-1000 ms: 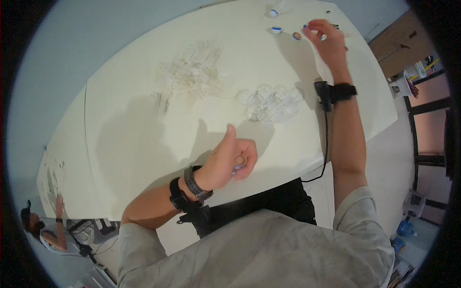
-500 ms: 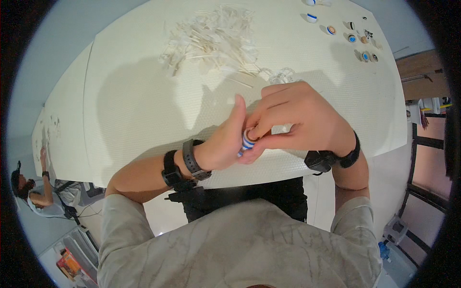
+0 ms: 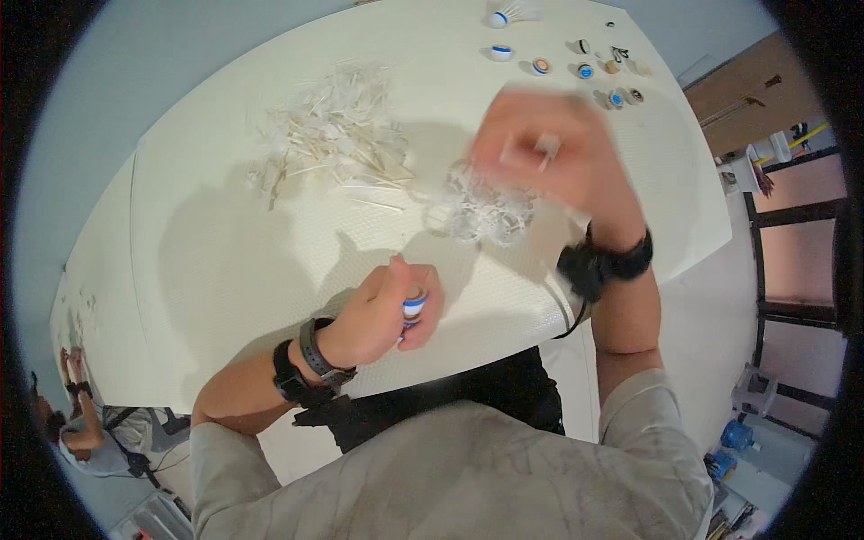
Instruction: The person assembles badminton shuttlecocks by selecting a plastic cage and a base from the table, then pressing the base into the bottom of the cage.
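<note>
The person's left hand [image 3: 373, 315] is curled around a blue-banded white cork piece [image 3: 414, 307], its long axis running away from the body, brown end farthest. Beyond, above the tabletop [image 3: 504, 310], whether the blurred right hand [image 3: 576, 162] grips anything cannot be told.

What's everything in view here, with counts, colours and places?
Table: one, white, centre
Feather pile: one, white, table's left
Rings: uncounted, white, table's centre
Shuttlecock: one, white-blue, far edge
Small loose pieces: several, mixed colours, upper right
Striped piece: at least one, blue-white, in left hand
Water bottle: one, blue, lower right
Person: one, pale clothing, lower left
Shirt: one, grey, bottom
Wristbands: three, dark, both wrists
Left hand: one, closed, lower centre
Right hand: one, blurred, over rings
</note>
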The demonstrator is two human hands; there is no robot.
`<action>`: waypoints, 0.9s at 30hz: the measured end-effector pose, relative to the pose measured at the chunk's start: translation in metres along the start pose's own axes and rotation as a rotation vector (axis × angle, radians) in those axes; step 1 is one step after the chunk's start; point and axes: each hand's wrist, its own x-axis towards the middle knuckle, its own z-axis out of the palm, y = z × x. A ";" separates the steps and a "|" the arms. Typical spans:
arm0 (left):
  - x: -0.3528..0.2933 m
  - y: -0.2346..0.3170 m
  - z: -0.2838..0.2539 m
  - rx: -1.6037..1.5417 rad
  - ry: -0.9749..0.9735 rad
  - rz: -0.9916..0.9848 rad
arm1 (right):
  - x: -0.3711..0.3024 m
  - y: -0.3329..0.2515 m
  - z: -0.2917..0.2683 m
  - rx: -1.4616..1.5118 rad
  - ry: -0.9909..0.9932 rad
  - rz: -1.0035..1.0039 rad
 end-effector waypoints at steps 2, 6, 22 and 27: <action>0.002 0.003 0.002 0.030 -0.059 0.013 | -0.002 0.039 -0.036 -0.267 0.402 0.200; 0.005 0.005 0.002 0.121 -0.084 0.077 | -0.014 0.106 -0.066 -0.822 0.515 0.115; 0.007 0.004 0.004 0.037 -0.093 0.067 | -0.004 0.024 -0.004 0.045 0.102 0.019; 0.004 0.006 0.003 0.128 -0.038 0.128 | -0.001 -0.012 0.053 0.145 -0.299 0.009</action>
